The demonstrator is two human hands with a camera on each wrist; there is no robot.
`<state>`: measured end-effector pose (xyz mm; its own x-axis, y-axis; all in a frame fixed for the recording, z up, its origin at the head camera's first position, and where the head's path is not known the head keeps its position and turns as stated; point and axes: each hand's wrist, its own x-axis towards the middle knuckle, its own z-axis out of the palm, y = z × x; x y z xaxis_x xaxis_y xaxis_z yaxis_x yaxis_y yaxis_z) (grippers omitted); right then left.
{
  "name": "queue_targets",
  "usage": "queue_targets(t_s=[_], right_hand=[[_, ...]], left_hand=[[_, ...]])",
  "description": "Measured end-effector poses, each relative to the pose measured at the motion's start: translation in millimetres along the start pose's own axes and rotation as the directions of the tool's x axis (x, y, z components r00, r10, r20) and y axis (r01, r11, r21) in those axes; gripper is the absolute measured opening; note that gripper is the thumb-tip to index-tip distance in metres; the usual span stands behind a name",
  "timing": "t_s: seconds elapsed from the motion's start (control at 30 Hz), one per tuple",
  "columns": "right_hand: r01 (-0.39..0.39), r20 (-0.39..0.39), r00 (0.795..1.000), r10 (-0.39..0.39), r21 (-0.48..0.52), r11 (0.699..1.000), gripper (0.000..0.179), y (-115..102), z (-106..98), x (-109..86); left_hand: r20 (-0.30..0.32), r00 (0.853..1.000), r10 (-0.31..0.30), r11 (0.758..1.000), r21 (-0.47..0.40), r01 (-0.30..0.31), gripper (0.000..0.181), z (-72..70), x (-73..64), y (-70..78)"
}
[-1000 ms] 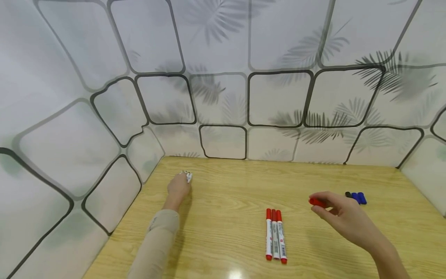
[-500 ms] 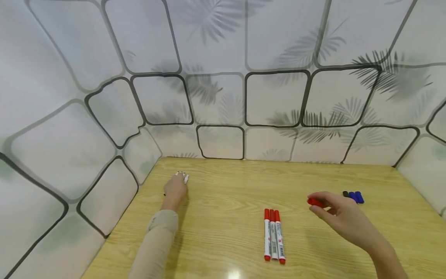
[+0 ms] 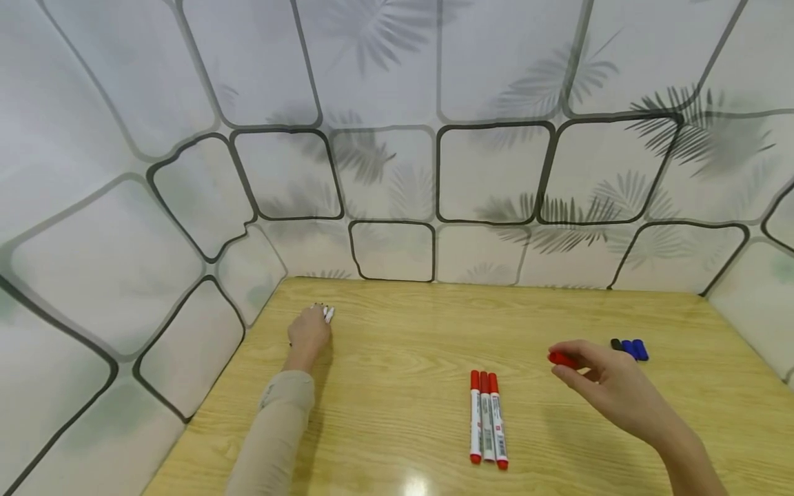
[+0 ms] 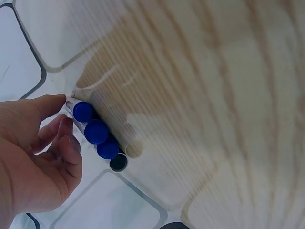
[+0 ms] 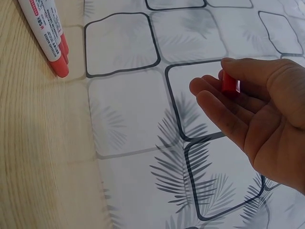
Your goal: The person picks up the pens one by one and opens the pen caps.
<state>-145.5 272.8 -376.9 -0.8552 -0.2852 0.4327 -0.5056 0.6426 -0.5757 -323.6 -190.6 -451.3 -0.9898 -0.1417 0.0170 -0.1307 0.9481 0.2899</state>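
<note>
At the table's far left, my left hand [image 3: 310, 329] lies over a row of whiteboard markers [image 3: 329, 315] whose white front ends point away. The left wrist view shows their blue end plugs [image 4: 96, 131] and one dark plug [image 4: 118, 162]. There the thumb tip touches the top marker's side, and the fingers curve loosely beside the row. On the right, my right hand [image 3: 620, 389] is raised over the table and pinches a small red marker cap [image 5: 230, 86] between thumb and fingers. Three red-capped markers [image 3: 487, 417] lie side by side between the hands.
Two blue caps [image 3: 635, 350] and a black cap [image 3: 616, 344] sit together behind my right hand. The wood-grain table [image 3: 403, 344] ends at a patterned fabric wall [image 3: 397, 255] at the back and sides.
My left hand has shifted slightly left with the markers beneath it. The right hand keeps its place with the red cap, and the head view has turned a little.
</note>
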Motion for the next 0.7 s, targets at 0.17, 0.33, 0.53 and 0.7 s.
queue_targets(t_s=[0.17, 0.33, 0.53, 0.7], right_hand=[[0.002, 0.001, 1.0, -0.002, -0.004, 1.0, 0.024, 1.2, 0.2, -0.1], [0.007, -0.007, 1.0, -0.007, -0.007, 1.0, 0.024, 1.1, -0.5, -0.4], [0.008, -0.007, 1.0, -0.008, -0.005, 1.0, 0.024, 0.8, -1.2, -1.0], [-0.002, -0.002, 1.0, 0.002, -0.012, 1.0, 0.024, 0.4, -2.1, -1.2]], left_hand=[[-0.002, 1.0, 0.004, 1.0, -0.001, -0.004, 0.019, -2.6, -0.6, -0.9], [-0.026, 1.0, 0.018, 1.0, 0.013, -0.018, 0.018, -4.4, -1.1, 1.6], [-0.021, 0.999, 0.027, 0.999, 0.031, -0.027, 0.016, -4.3, -3.5, 1.9], [-0.029, 0.999, 0.024, 0.999, 0.024, -0.023, 0.016, -3.5, -4.3, 1.2]])
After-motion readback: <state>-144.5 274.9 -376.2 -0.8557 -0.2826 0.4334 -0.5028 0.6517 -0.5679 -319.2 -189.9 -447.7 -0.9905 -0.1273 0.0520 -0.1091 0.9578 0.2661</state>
